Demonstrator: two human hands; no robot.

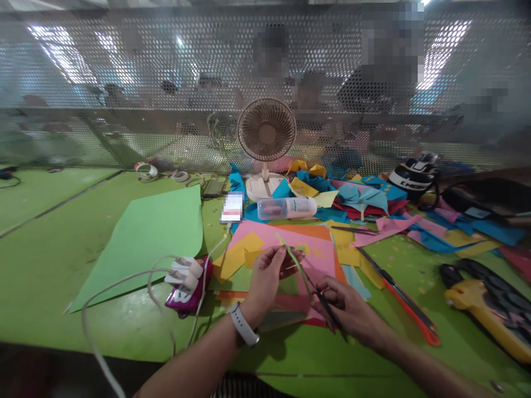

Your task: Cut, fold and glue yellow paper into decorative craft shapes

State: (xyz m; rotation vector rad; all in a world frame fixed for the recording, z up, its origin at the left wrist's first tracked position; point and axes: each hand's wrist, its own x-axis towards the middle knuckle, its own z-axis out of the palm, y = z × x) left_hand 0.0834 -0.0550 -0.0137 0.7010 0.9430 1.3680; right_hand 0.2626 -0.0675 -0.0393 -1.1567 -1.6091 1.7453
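Note:
My left hand (267,276), with a white watch band at the wrist, pinches a narrow green paper strip (295,258) between thumb and fingers. The strip slants down toward my right hand (342,304), whose fingers close around a slim black pointed tool (326,307). Its tip meets or lies very near the strip; whether it is scissors or tweezers I cannot tell. Both hands are above a stack of coloured paper, with a pink sheet (257,232) on top. Small yellow paper bits (311,250) lie on that sheet, partly behind my fingers.
A fan (266,132) stands behind a clear bottle (286,208) and a phone (232,208). Cables run from white plugs (185,276) at left, near a large green sheet (153,232). An orange-handled cutter (409,309) and a yellow-black tool (485,309) lie right, below paper scraps.

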